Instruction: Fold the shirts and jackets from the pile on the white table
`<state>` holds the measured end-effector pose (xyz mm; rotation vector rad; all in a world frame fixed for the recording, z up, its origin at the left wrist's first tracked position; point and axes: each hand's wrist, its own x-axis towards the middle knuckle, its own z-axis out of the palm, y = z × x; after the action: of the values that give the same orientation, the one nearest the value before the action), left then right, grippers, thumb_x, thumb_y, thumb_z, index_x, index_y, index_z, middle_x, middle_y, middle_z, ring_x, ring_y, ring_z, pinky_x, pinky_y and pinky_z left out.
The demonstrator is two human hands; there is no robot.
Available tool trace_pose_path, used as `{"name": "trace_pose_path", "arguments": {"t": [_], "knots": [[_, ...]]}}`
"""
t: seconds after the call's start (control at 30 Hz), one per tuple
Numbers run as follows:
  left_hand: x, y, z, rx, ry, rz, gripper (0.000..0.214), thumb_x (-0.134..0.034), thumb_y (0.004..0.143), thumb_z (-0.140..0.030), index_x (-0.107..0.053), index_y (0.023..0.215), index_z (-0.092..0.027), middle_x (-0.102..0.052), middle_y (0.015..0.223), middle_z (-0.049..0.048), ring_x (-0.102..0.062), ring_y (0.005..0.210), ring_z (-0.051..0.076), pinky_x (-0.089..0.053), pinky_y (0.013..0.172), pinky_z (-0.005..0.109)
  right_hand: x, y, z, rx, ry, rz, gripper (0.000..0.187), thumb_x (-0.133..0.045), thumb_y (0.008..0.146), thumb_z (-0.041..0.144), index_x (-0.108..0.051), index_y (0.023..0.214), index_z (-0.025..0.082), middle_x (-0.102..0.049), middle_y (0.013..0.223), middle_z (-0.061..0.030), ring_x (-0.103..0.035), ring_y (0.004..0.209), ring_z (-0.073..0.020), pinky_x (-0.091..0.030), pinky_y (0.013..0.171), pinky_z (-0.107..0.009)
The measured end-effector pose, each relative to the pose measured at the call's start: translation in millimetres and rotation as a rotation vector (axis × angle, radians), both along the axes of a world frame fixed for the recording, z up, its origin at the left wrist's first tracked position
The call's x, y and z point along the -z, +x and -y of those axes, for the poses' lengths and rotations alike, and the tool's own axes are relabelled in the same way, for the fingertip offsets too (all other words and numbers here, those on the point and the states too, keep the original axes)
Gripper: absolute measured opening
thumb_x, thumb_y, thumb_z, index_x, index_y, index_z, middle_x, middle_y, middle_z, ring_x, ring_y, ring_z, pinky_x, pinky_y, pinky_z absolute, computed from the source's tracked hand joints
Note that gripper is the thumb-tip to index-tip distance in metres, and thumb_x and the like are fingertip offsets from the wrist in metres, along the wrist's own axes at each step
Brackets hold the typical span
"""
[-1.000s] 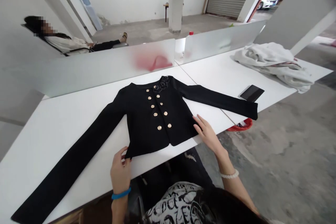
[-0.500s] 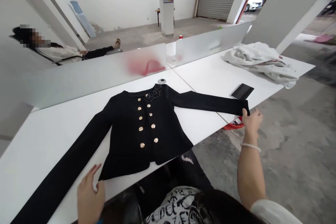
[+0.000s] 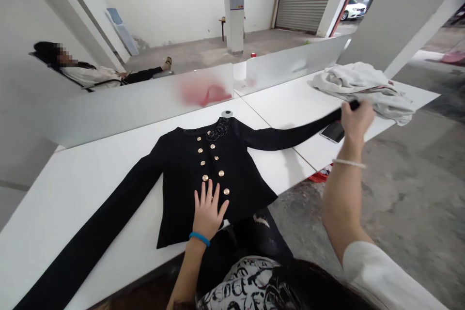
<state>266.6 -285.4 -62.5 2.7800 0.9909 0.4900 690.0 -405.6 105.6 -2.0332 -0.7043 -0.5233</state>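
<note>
White table holds one black jacket: the left hand rests open and flat on its front, and the right hand pinches one lifted sleeve at the cuff.

We see two white laminate tabletops meeting at a seam. On the nearer lies a black long-sleeved jacket with gold buttons; on the farther, a crumpled off-white cloth and a flat black smartphone.
</note>
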Motion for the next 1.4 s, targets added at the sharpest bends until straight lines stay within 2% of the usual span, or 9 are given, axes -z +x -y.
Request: {"name": "trace_pose_path", "arguments": {"t": [0.1,0.2,0.27,0.37,0.57,0.8,1.0,1.27,1.4], "knots": [[-4.4,13.5,14.1,-0.019,-0.184,0.117,0.055,-0.037,0.092,-0.043,-0.041,0.139,-0.014,-0.029,0.15,0.0136,-0.016,0.141,0.031,-0.014,0.112,0.058,-55.8,-37.7,-74.4,0.026,0.003,0.031,0.045,-0.038,0.094,0.045,-0.057,0.116,0.01,-0.064,0.106,-0.0175,-0.058,0.102,-0.0264,-0.041,0.093,-0.048],[-17.6,14.7,10.3,-0.089,-0.476,0.347,0.049,-0.034,0.093,-0.042,-0.043,0.136,-0.02,-0.041,0.144,0.01,-0.031,0.137,0.025,-0.021,0.113,0.052,-78.8,-132.3,-142.7,-0.544,-0.095,0.174,0.039,-0.041,0.095,0.039,-0.055,0.117,0.01,-0.066,0.104,-0.0118,-0.061,0.093,-0.0212,-0.046,0.084,-0.038],[-25.4,0.2,-1.8,-0.214,-0.619,0.538,0.047,-0.034,0.093,-0.045,-0.046,0.132,-0.021,-0.051,0.137,0.0092,-0.044,0.129,0.022,-0.032,0.11,0.044,-66.9,-194.7,-166.4,-0.955,-0.238,0.278,0.04,-0.05,0.091,0.043,-0.054,0.12,0.016,-0.066,0.108,-0.0084,-0.063,0.093,-0.0198,-0.048,0.081,-0.031],[-28.9,-42.3,-24.7,-0.425,-0.655,0.685,0.047,-0.041,0.088,-0.05,-0.051,0.122,-0.019,-0.059,0.125,0.0109,-0.056,0.115,0.021,-0.043,0.1,0.038,-19.2,-236.4,-174.6,-1.165,-0.457,0.345,0.036,-0.049,0.092,0.044,-0.057,0.117,0.02,-0.067,0.106,-0.0066,-0.063,0.095,-0.0205,-0.047,0.083,-0.033],[-41.1,-101.5,-75.7,-0.525,-0.472,0.469,0.041,-0.047,0.078,-0.052,-0.061,0.101,-0.02,-0.067,0.107,0.0089,-0.063,0.097,0.024,-0.049,0.087,0.037,84.7,-152.9,-171.7,-0.561,-0.591,0.137,0.037,-0.048,0.093,0.032,-0.054,0.126,0.017,-0.048,0.138,-0.0143,-0.039,0.129,-0.0313,-0.028,0.104,-0.051],[-77.5,-23.6,-171.5,-0.671,-0.355,0.128,0.043,-0.043,0.083,-0.049,-0.06,0.107,-0.018,-0.066,0.109,0.013,-0.059,0.105,0.032,-0.044,0.089,0.044,139.0,-100.9,-175.6,-0.367,-0.603,-0.255,0.055,-0.023,0.098,0.04,-0.026,0.146,0.014,-0.026,0.151,-0.0172,-0.025,0.137,-0.0332,-0.028,0.104,-0.053],[-47.0,3.4,-188.8,-0.724,-0.337,0.091,0.043,-0.047,0.084,-0.043,-0.053,0.116,-0.014,-0.055,0.125,0.0208,-0.055,0.111,0.038,-0.043,0.09,0.049,149.6,-105.5,-186.3,-0.368,-0.74,-0.28,0.064,-0.035,0.094,0.036,-0.01,0.15,0.014,-0.008,0.155,-0.0197,-0.015,0.14,-0.0363,-0.019,0.107,-0.056],[-25.4,-22.5,-198.3,-0.839,-0.344,0.349,0.042,-0.037,0.091,-0.042,-0.041,0.124,-0.016,-0.06,0.12,0.0174,-0.059,0.111,0.028,-0.046,0.09,0.04,135.8,-119.5,-195.8,-0.244,-0.592,-0.1,0.051,-0.028,0.095,0.031,-0.034,0.14,0.008,-0.03,0.148,-0.0194,-0.039,0.127,-0.0311,-0.031,0.103,-0.046],[-21.3,-24.3,-203.1,-0.842,-0.381,0.416,0.041,-0.047,0.088,-0.037,-0.045,0.121,-0.014,-0.06,0.119,0.0177,-0.057,0.113,0.026,-0.045,0.093,0.036,144.2,-116.3,-201.2,-0.321,-0.732,-0.163,0.056,-0.028,0.093,0.028,-0.024,0.146,0.011,-0.024,0.152,-0.0143,-0.029,0.135,-0.0292,-0.024,0.107,-0.05]]}}
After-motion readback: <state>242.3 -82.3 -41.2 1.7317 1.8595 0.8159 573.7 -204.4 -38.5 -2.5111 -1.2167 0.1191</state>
